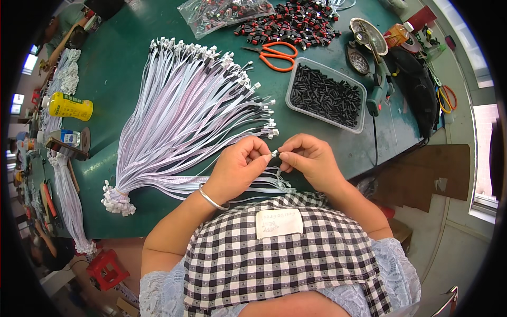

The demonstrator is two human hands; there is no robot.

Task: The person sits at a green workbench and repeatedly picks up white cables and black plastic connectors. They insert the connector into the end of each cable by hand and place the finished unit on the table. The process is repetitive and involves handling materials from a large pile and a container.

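Thumb and forefinger of the left hand (240,162) pinch tightly around a small white plastic connector (274,153), probably steadying it; the right hand (312,161) pinches close just beside it, its exact hold hidden. From there, flat white-and-lilac ribbon cables (179,111) fan toward ten o'clock; a clear rectangular plastic tub (326,120) of short black tubes (325,94) sits near half past one, presumably for easy reach. Green tabletop (111,132) separates them, its edge slanting by at three o'clock.

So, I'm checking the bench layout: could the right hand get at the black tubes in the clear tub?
Probably yes: the clear tub looks open and close to the right hand, with bare tabletop between, and the black tubes uncovered. That hand is pinched shut beside a small white connector.
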